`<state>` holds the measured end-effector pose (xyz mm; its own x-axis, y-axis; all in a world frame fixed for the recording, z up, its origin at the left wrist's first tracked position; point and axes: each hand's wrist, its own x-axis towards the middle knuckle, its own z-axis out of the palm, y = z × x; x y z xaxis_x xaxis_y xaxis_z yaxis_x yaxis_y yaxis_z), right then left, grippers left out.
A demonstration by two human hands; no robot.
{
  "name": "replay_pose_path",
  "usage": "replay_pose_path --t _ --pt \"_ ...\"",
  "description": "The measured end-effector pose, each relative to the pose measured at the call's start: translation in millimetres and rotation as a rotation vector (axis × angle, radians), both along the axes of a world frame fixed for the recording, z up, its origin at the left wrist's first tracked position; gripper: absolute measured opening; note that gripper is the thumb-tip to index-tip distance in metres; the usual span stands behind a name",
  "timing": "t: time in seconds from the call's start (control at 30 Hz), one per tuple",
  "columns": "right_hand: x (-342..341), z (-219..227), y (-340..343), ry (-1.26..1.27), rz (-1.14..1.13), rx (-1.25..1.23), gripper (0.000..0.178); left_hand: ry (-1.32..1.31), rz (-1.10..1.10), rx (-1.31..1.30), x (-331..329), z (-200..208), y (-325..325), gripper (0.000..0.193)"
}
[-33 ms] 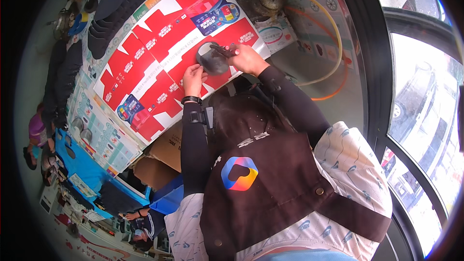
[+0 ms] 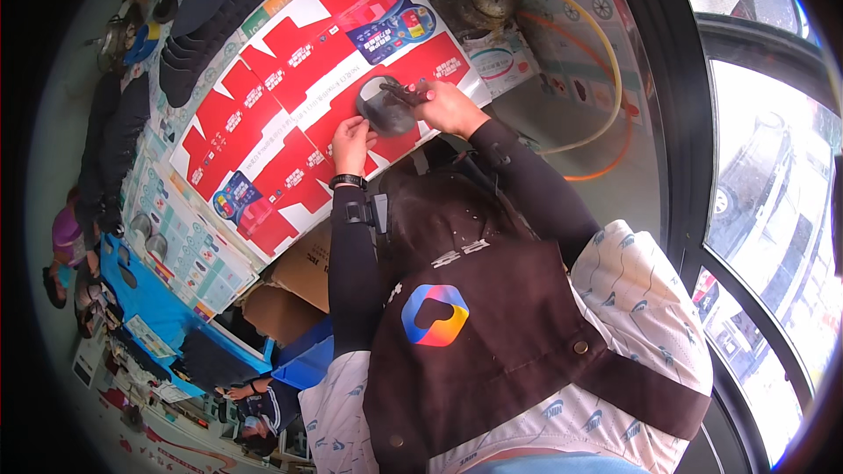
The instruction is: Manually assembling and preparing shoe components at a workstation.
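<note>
A dark grey rounded piece (image 2: pixel 392 116) with a pale patch at its upper left lies on red-and-white printed card sheets (image 2: pixel 294 136). I cannot make out its exact kind. My left hand (image 2: pixel 353 142) pinches its left edge between thumb and fingertips. From the right, my right hand (image 2: pixel 450 111) is closed round a dark stick-like tool (image 2: pixel 414 95) with a reddish end. The tool's tip reaches over the top of the piece; whether it touches is hard to tell.
Rows of dark shoe-shaped pieces (image 2: pixel 198 31) stand at the far left. Two grey cup-like pieces (image 2: pixel 156 246) sit nearer, beside a blue sheet (image 2: pixel 145 298). Yellow and orange hoses (image 2: pixel 619 79) loop at right. Below the table is a cardboard box (image 2: pixel 303 272). Other people are at lower left.
</note>
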<state>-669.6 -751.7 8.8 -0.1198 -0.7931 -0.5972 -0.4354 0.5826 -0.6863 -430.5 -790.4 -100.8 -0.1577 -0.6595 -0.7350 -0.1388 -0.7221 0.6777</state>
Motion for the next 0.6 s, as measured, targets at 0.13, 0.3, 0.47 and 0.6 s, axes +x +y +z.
replay_pose_path --t 0.13,0.3,0.47,0.6 --pt "1.7 6.0 -2.5 -0.019 0.025 -0.017 0.035 -0.003 0.003 -0.002 0.5 1.1 -0.2 0.028" --pt "3.8 7.6 -4.4 0.031 -0.023 -0.001 0.035 -0.013 0.000 -0.018 2.8 0.7 0.3 0.026" --pt "4.0 0.4 -3.9 0.030 -0.031 0.006 0.037 -0.023 -0.010 -0.024 2.9 1.1 0.2 0.025" --pt "6.0 -8.8 -0.2 0.027 -0.029 -0.010 0.037 -0.036 -0.026 -0.032 4.5 0.2 0.0 0.024"
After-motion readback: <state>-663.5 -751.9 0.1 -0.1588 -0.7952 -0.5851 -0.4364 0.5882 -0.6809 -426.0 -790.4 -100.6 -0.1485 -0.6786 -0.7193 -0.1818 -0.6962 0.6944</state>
